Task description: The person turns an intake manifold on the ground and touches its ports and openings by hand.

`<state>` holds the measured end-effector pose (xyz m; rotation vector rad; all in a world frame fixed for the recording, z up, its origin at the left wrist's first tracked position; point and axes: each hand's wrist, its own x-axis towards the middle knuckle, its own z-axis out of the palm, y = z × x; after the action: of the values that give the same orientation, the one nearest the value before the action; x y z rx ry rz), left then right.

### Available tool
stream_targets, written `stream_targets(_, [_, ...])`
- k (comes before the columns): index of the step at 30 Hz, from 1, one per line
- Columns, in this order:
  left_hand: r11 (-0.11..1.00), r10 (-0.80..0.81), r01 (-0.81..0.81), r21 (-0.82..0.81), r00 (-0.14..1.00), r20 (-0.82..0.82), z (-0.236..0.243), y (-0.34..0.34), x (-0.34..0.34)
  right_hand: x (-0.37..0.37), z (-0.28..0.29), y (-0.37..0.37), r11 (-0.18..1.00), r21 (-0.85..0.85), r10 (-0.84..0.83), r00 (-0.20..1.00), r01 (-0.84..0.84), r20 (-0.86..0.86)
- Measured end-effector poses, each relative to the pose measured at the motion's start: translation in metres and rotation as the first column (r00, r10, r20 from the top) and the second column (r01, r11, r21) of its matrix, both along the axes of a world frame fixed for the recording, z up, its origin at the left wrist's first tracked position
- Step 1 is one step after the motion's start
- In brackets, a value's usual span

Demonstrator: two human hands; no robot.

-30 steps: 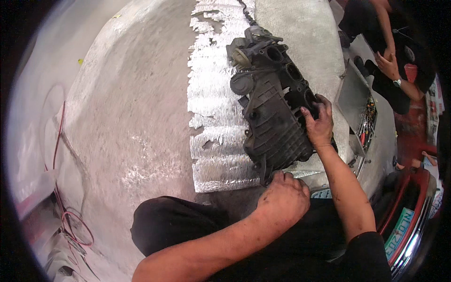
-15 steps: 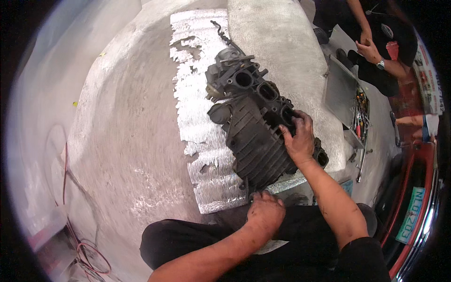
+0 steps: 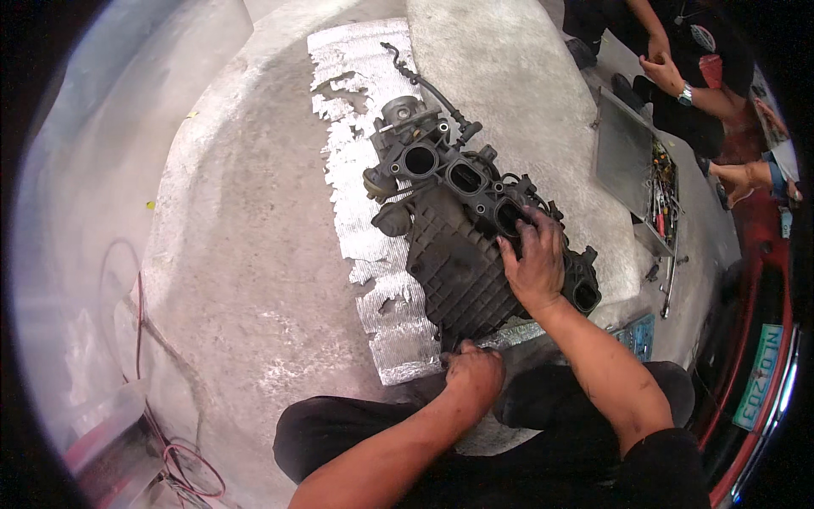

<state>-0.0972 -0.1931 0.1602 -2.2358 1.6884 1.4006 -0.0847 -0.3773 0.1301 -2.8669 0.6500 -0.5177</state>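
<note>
A black plastic engine intake manifold (image 3: pixel 462 263), with round and oval ports facing up and a black hose at its top end, lies on a torn silver foil insulation sheet (image 3: pixel 352 212). My right hand (image 3: pixel 534 254) grips its right part, fingers curved over the rim by an oval port, thumb apart on the ribbed body. My left hand (image 3: pixel 471 377) is closed at the manifold's lower corner, its fingertips mostly hidden.
An open metal toolbox (image 3: pixel 666 204) of tools stands at right, near a long metal bar (image 3: pixel 670 284) and a blue case (image 3: pixel 636 335). Another person's hands (image 3: pixel 666 76) and a bare foot (image 3: pixel 733 178) are beyond. A red bumper (image 3: pixel 721 450) is at right, red hoses (image 3: pixel 199 483) lower left.
The manifold has tilted, so its ports face up more and the ribbed side less. Both my hands moved with it. The whole view has also shifted.
</note>
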Motion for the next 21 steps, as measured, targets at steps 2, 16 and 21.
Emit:
stream_targets(2, [0.999,0.019,-0.018,0.031,1.0,-0.022,-0.004,-0.001,0.003,0.002,0.003,0.007,0.998,-0.039,0.042,0.999,-0.044,-0.033])
stream_targets(16, [0.986,0.11,-0.107,0.128,0.994,-0.016,-0.037,-0.005,0.0,0.007,0.006,0.025,0.996,-0.05,0.078,0.997,-0.078,-0.005])
stream_targets(21, [0.99,0.104,-0.098,0.101,0.993,-0.052,-0.042,-0.004,0.003,0.007,0.006,0.029,0.995,-0.055,0.086,0.996,-0.087,-0.018])
